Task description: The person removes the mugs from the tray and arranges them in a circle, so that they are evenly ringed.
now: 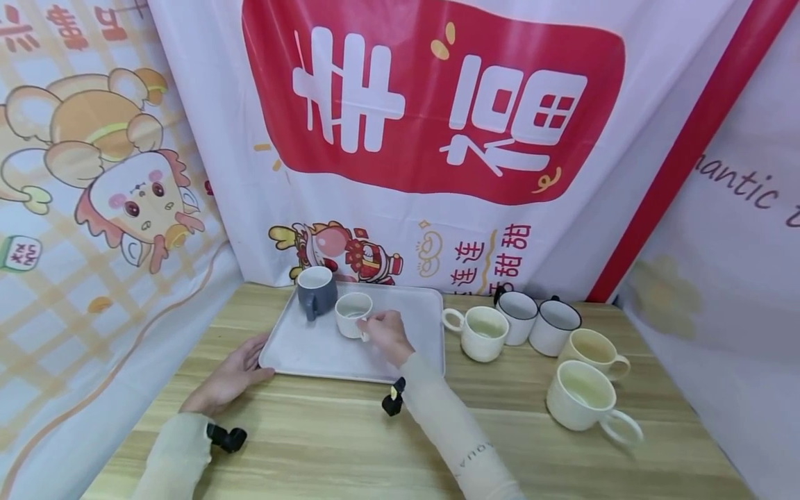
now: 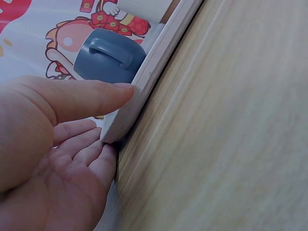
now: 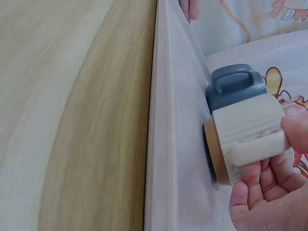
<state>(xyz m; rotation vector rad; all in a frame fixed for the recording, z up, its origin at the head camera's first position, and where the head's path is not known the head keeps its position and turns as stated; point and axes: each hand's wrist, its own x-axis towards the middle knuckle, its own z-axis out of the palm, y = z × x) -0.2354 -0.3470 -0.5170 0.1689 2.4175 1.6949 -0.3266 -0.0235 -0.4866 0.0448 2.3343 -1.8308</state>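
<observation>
My right hand [image 1: 389, 336] pinches the handle of a white ribbed mug [image 3: 250, 118] between thumb and curled fingers. The mug is upright at the middle of a pale rectangular tray [image 1: 409, 312], and its tan base shows low on its side in the right wrist view. Beside it, toward the tray's back left corner, stands a blue-grey mug [image 1: 315, 295] with its handle facing front. At the tray's front left corner, my left hand [image 1: 234, 375] touches the edge with its thumb and fingers stretched out. In the left wrist view, the thumb [image 2: 96, 98] lies along the rim.
Right of the tray stand a cream mug [image 1: 484, 335], two white mugs with dark rims [image 1: 516, 318], a pale yellow mug [image 1: 590, 351] and a larger cream mug [image 1: 581, 396]. All are on the wooden table [image 1: 312, 444]. Printed cloths [image 1: 206, 208] hang behind and at both sides.
</observation>
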